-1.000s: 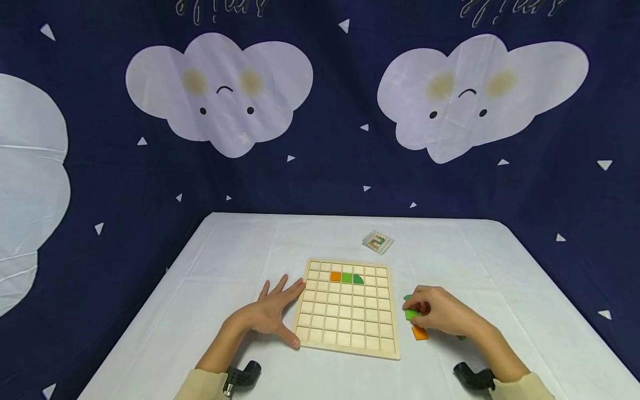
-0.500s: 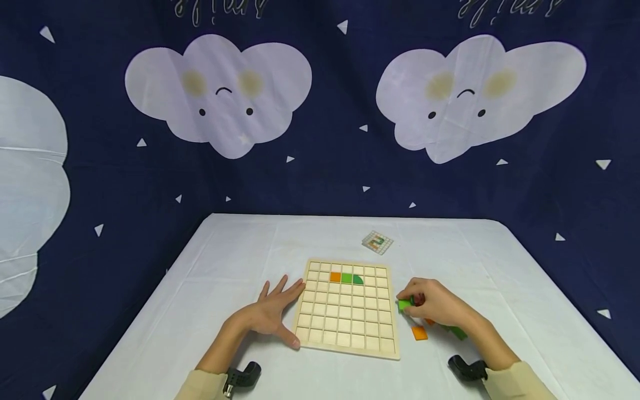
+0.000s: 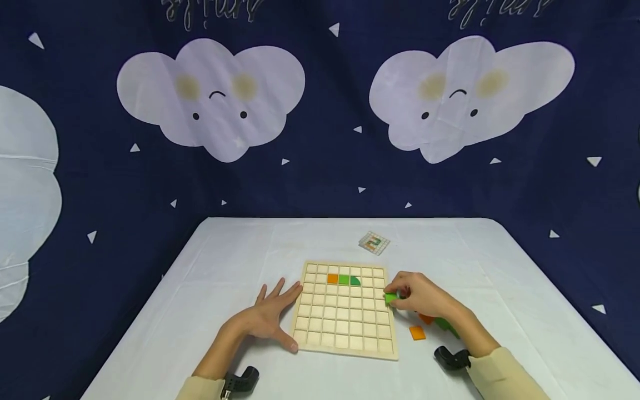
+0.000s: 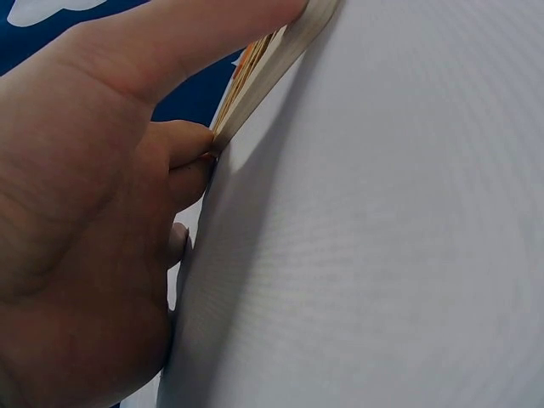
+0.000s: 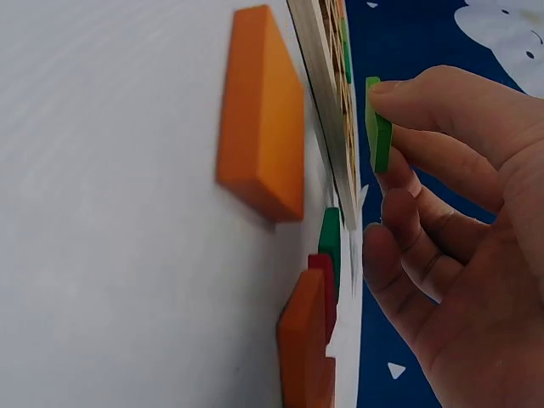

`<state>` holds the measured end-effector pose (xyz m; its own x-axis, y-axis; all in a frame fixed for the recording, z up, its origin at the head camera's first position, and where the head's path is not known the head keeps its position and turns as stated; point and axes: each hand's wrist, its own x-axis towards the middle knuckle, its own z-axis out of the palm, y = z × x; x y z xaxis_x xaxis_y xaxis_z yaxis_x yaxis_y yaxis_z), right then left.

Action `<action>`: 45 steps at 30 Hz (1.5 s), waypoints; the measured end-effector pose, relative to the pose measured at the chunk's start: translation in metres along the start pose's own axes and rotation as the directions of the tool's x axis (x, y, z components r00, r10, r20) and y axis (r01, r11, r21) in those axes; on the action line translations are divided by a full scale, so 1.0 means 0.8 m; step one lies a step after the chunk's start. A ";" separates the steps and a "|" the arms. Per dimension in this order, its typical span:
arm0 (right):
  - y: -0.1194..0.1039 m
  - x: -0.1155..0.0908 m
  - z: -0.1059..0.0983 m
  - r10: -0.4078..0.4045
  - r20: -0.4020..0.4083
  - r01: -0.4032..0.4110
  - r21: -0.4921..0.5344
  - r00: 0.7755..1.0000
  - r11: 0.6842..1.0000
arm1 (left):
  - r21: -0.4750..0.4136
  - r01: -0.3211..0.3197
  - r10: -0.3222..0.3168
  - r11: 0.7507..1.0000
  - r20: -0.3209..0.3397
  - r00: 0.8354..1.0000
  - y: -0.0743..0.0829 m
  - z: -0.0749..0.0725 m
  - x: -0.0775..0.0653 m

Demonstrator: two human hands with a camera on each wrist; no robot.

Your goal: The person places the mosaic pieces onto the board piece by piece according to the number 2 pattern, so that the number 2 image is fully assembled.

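Observation:
A wooden grid board point(image 3: 345, 315) lies on the white table. In its second row sit an orange square tile point(image 3: 332, 279), a light green square tile point(image 3: 344, 279) and a dark green quarter-round tile point(image 3: 355, 281). With fingers spread, my left hand point(image 3: 266, 319) rests at the board's left side, thumb at the near corner and index finger at the edge. My right hand point(image 3: 422, 295) pinches another light green tile point(image 3: 390, 299) between thumb and fingers at the board's right edge; the right wrist view shows that tile point(image 5: 379, 127) raised above the table.
Right of the board lie an orange tile point(image 3: 417, 333), a second orange tile point(image 3: 426, 319) and green pieces point(image 3: 445, 325), partly under my right forearm. A red piece point(image 5: 320, 293) shows in the right wrist view. A small patterned card point(image 3: 374, 243) lies behind the board.
My right hand has lifted the light green tile from the loose pieces and carried it left to the board's right edge. My left hand keeps its place.

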<state>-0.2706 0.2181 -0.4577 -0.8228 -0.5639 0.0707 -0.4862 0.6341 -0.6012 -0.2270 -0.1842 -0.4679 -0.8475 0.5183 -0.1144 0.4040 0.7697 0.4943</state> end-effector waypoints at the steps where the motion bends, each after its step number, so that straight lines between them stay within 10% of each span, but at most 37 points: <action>1: -0.001 0.002 0.000 -0.003 0.000 0.003 0.004 1.000 1.000 | 0.001 0.000 0.000 1.000 0.000 1.000 0.000 0.000 -0.001; 45: -0.028 0.076 0.026 -0.098 0.068 0.093 0.073 0.993 0.993 | 0.032 0.009 -0.009 0.999 0.000 1.000 -0.002 0.002 0.001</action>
<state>-0.3038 0.1589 -0.4563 -0.7493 -0.6580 0.0751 -0.5380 0.5387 -0.6483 -0.2274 -0.1841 -0.4702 -0.8512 0.5114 -0.1184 0.4072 0.7857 0.4658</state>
